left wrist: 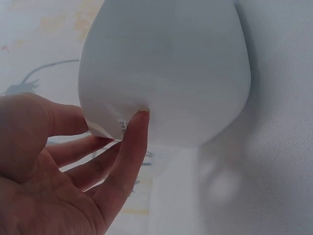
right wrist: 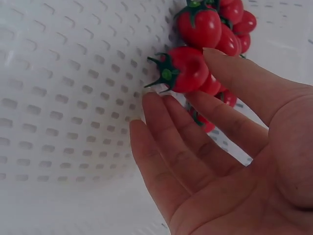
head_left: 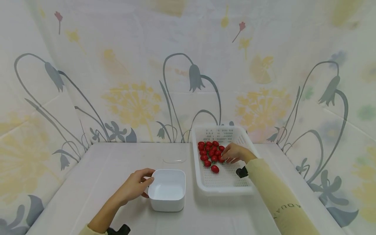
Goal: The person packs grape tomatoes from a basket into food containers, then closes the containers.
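A narrow gap separates white box (head_left: 167,205) and basket (head_left: 223,191); tomatoes (head_left: 214,158) block the basket's left, its front floor is bare, depth hard to judge.

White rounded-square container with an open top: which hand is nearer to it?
Left. The left hand holds the container at its left side; the right hand is farther off, inside the white perforated basket, at the red oval tomatoes.
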`<state>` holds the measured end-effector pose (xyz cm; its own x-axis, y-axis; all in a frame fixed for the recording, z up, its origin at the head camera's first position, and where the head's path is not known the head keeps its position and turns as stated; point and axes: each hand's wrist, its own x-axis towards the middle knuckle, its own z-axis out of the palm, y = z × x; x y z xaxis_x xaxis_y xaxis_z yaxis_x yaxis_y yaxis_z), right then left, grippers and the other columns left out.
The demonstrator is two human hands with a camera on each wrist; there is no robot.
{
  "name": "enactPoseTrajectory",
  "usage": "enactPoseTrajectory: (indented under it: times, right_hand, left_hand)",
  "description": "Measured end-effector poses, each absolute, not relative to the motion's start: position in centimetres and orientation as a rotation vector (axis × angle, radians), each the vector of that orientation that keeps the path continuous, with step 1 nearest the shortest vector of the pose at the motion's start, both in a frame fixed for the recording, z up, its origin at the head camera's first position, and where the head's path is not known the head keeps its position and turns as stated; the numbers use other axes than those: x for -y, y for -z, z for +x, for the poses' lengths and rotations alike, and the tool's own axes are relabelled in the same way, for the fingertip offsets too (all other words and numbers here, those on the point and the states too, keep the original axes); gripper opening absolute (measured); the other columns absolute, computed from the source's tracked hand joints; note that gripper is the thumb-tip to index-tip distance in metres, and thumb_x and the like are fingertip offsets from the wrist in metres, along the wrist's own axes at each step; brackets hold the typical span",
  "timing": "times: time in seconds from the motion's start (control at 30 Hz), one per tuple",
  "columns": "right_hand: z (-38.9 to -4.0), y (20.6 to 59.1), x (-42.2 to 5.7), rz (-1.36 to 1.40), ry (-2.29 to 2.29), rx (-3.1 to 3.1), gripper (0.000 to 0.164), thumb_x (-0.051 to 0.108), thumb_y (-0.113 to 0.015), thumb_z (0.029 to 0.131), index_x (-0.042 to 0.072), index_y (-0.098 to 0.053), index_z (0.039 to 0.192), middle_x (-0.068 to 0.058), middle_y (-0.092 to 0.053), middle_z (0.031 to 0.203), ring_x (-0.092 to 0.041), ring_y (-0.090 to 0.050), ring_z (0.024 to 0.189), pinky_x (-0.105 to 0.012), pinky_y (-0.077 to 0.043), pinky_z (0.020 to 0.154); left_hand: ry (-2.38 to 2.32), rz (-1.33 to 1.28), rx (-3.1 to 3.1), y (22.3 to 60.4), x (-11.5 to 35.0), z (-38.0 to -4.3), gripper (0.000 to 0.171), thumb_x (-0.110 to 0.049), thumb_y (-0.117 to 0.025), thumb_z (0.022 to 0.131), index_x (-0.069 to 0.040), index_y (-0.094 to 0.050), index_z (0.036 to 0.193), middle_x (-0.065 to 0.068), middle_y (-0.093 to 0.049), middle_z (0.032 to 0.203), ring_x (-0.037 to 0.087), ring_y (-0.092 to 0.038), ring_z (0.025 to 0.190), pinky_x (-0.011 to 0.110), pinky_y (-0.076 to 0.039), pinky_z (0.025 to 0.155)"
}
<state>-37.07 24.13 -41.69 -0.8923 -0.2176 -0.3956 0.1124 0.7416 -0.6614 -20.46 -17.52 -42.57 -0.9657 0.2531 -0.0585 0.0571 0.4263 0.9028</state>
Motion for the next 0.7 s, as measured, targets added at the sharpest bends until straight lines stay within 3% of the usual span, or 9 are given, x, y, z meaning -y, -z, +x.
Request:
enactPoseTrajectory:
  times: [0.27, 0.7]
  right_hand:
    - [-37.11, 42.15, -23.19, -0.110, 0.970, -2.506, 0.017, 0.006, -0.075, 0.089, -0.007, -0.072, 0.101, -0.010, -0.072, 0.093, -0.019, -0.067, 0.079, -0.040, -0.064, 0.081]
    - [-37.22, 42.31, -23.38, -0.135, 1.116, -2.339, 0.017, 0.008, -0.066, 0.097, -0.008, -0.070, 0.099, -0.007, -0.064, 0.081, -0.017, -0.061, 0.075, -0.037, -0.062, 0.083]
  left_hand:
    - [-1.575, 0.279, -2.477, 42.52, 17.57, -20.53, 0.039, -0.011, -0.060, 0.103, 0.003, -0.056, 0.138, 0.024, -0.060, 0.133, 0.024, -0.067, 0.097, 0.038, -0.063, 0.059]
    - [-1.568, 0.242, -2.484, 42.57, 17.47, -20.48, 0.038, -0.011, -0.060, 0.102, 0.002, -0.057, 0.138, 0.022, -0.060, 0.132, 0.024, -0.067, 0.097, 0.039, -0.063, 0.059]
